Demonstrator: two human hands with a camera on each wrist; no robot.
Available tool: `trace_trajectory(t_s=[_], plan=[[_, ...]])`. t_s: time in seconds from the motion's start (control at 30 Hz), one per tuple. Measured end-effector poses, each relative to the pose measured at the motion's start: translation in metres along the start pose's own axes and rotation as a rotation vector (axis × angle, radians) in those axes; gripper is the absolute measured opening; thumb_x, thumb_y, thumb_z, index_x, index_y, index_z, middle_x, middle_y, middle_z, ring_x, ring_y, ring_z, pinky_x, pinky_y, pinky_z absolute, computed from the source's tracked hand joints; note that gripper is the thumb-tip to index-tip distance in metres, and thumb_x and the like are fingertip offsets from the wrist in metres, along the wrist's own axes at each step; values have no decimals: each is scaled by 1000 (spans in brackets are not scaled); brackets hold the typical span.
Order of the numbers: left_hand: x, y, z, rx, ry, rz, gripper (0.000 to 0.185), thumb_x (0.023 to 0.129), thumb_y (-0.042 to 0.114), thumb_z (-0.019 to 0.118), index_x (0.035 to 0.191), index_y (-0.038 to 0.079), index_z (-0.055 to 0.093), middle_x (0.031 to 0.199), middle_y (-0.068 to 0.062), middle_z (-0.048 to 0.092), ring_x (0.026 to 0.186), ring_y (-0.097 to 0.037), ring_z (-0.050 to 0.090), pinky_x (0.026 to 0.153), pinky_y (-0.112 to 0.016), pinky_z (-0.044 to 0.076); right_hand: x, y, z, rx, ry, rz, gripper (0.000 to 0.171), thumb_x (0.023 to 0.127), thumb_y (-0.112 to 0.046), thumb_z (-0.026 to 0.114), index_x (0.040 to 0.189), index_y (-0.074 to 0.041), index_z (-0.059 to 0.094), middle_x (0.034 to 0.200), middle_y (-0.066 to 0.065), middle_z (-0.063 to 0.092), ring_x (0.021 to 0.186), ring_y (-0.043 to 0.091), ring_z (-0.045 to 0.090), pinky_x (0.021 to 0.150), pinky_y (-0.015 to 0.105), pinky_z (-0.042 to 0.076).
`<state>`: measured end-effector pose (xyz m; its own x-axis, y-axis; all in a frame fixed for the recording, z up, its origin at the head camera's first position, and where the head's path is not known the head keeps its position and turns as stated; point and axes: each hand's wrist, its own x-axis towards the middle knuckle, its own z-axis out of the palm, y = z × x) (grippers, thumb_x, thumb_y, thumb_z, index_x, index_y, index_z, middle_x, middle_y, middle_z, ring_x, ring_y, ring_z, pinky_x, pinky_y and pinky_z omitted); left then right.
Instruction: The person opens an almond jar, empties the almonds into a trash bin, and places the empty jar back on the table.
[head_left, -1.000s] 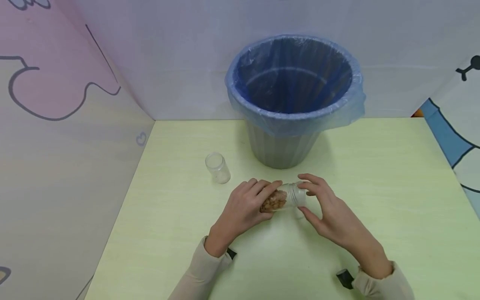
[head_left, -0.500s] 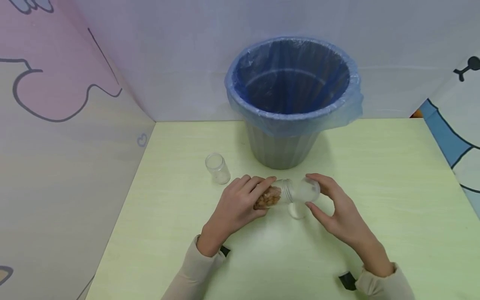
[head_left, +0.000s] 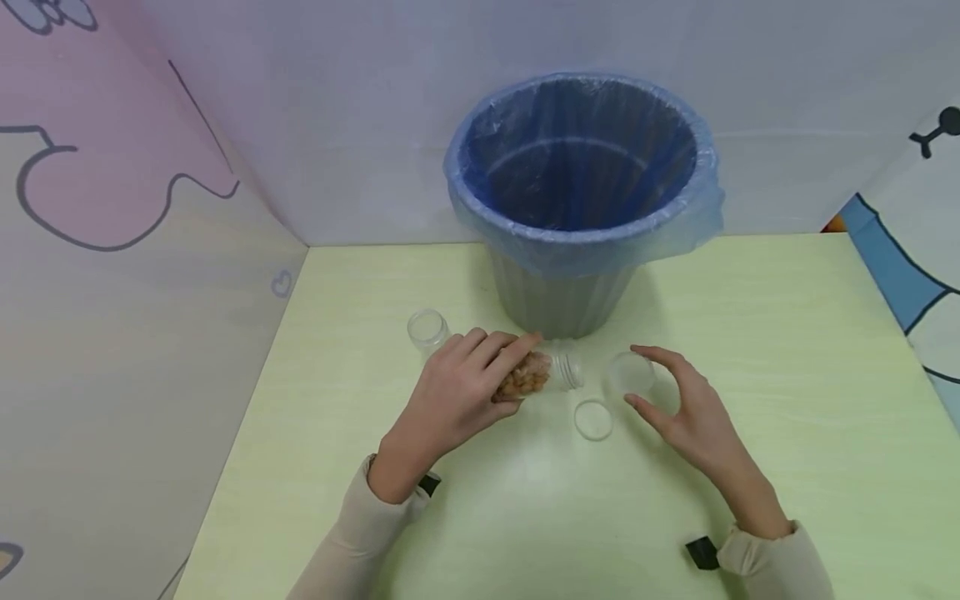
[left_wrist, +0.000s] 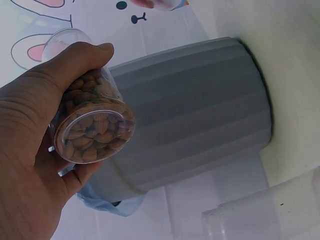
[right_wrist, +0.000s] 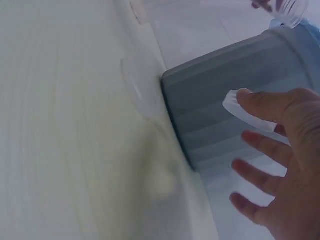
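Observation:
My left hand (head_left: 510, 371) grips a clear plastic jar of almonds (head_left: 528, 377), held on its side with its open threaded mouth pointing right. In the left wrist view the jar (left_wrist: 92, 125) shows its almond-filled base, with my fingers (left_wrist: 75, 65) curled round it. My right hand (head_left: 647, 379) pinches the jar's clear lid (head_left: 626, 372) between thumb and fingers, a short way right of the mouth. The right wrist view shows that lid (right_wrist: 247, 111) at my fingertips. Both hands hover in front of the grey bin (head_left: 581, 192).
The grey bin (left_wrist: 190, 125) has a blue bag liner and stands at the back of the pale green table (head_left: 750, 333). A second clear lid (head_left: 593, 419) lies flat between my hands. An empty clear jar (head_left: 427, 329) stands at the left. Panels wall in three sides.
The lid has come off the jar. My right hand carried it to the right, while my left hand moved the almond jar left and slightly toward the bin.

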<state>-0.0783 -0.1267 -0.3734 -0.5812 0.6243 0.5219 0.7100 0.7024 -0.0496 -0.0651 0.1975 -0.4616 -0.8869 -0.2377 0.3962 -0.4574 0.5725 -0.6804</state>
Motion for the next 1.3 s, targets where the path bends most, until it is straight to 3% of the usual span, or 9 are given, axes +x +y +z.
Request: trace_trajectory(t_s=[0.07, 0.13, 0.23, 0.37, 0.57, 0.77, 1.0, 1.2, 1.3], plan=[[4, -2, -7, 11, 3, 9, 79, 71, 30, 94, 142, 18, 63, 116, 1, 72, 92, -19, 67, 77, -32, 58, 0, 7, -1, -39, 3, 13, 76, 76, 1, 89, 144, -10, 59, 139, 12, 66, 135, 17, 55, 113, 17, 33], [9, -5, -15, 22, 5, 17, 80, 71, 31, 95, 142, 17, 62, 117, 1, 72, 93, -20, 67, 78, -33, 58, 0, 13, -1, -69, 12, 0, 73, 72, 0, 91, 138, -7, 63, 135, 15, 68, 129, 32, 57, 113, 35, 38], [14, -9, -29, 33, 3, 21, 81, 71, 31, 96, 143, 17, 61, 118, 0, 72, 94, -21, 67, 78, -34, 58, -1, 21, -2, -104, 17, -11, 69, 68, -2, 93, 131, -5, 66, 131, 18, 69, 125, 42, 57, 104, 57, 41], [19, -13, -47, 47, 10, 22, 79, 73, 27, 95, 143, 17, 61, 119, -1, 72, 93, -23, 66, 76, -36, 57, -5, 26, 0, -155, 5, 28, 63, 68, -7, 93, 126, -10, 69, 133, 20, 68, 126, 46, 57, 96, 69, 41], [28, -21, -73, 38, 48, 16, 79, 72, 22, 94, 144, 15, 62, 119, -4, 72, 92, -25, 66, 79, -38, 58, -10, 26, 3, -195, -39, 127, 55, 71, -10, 93, 121, -9, 69, 138, 24, 62, 131, 53, 49, 99, 89, 23], [40, -32, -93, 45, 65, 10, 81, 71, 22, 95, 144, 14, 62, 119, -5, 73, 95, -28, 67, 83, -41, 59, -13, 29, 4, -223, -79, 154, 53, 72, -13, 92, 118, -3, 68, 140, 27, 58, 133, 57, 45, 100, 89, 21], [57, -44, -110, 71, 57, -28, 72, 78, 21, 88, 144, 14, 61, 118, -6, 73, 95, -30, 65, 81, -42, 60, -17, 30, 5, -244, -149, 209, 55, 76, -18, 91, 122, -4, 65, 146, 28, 52, 137, 59, 38, 102, 90, 18], [71, -54, -124, 49, 22, -67, 76, 79, 22, 89, 147, 14, 59, 119, -8, 73, 99, -31, 65, 84, -45, 59, -10, 26, -5, -225, -265, 271, 70, 83, -28, 87, 139, -1, 54, 151, 29, 46, 141, 58, 35, 105, 89, 15], [78, -59, -129, 33, -8, -82, 77, 80, 26, 90, 149, 15, 57, 121, -9, 73, 101, -31, 65, 86, -46, 59, -3, 23, -21, -145, -311, 296, 70, 95, -31, 77, 149, 1, 45, 154, 32, 43, 143, 58, 35, 107, 85, 19]])
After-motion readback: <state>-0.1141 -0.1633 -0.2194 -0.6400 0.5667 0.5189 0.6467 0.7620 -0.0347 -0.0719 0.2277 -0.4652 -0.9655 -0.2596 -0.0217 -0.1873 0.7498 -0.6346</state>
